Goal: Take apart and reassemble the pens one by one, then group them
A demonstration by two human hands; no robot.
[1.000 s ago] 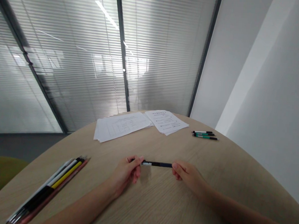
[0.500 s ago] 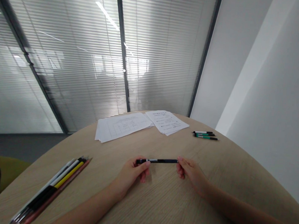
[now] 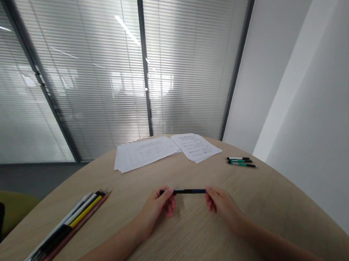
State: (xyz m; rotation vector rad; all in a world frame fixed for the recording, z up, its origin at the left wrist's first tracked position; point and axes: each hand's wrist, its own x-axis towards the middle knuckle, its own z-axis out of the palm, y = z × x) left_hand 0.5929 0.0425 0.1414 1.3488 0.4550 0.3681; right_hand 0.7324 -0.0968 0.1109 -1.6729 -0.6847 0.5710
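Observation:
A slim black pen is held level above the wooden table, stretched between both hands. My left hand pinches its left end between thumb and fingers. At the right end, the fingertips of my right hand are closed on the pen's tip. The covered ends of the pen are hidden by the fingers.
Printed paper sheets lie at the table's far side, with another sheet overlapping them. Several pens rest at the right. A row of long brushes or pencils lies left. A green chair stands beyond.
The pen has turned slightly about its length, showing less of its silver part. Both hands keep their hold. The view has tilted up a little, so the scene sits lower.

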